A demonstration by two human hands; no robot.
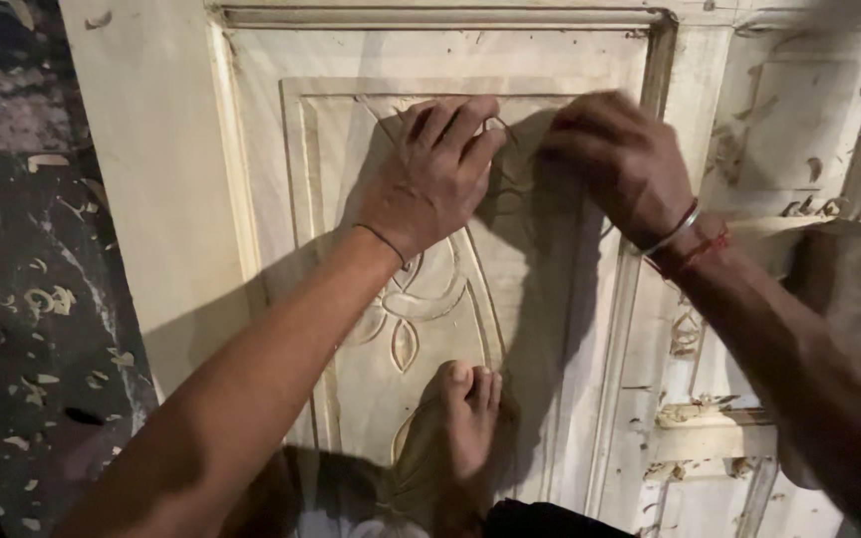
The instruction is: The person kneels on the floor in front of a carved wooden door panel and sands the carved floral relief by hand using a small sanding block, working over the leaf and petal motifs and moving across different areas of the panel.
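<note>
A pale wooden door panel (181, 199) lies flat, with a carved leaf and loop pattern (421, 299) cut into its raised middle field. My left hand (430, 174) presses on the carving near the top, fingers together over a thin dark tool whose tip shows beside the fingertips. My right hand (620, 159) is closed just to the right of it, fist-like, with red and silver bangles on the wrist; what it grips is hidden. My bare foot (460, 428) rests on the lower part of the panel.
A dark floor (22, 299) strewn with pale wood chips lies to the left. To the right are further carved panels (799, 120) with shavings, and a wooden mallet-like block (839, 279) lies under my right forearm.
</note>
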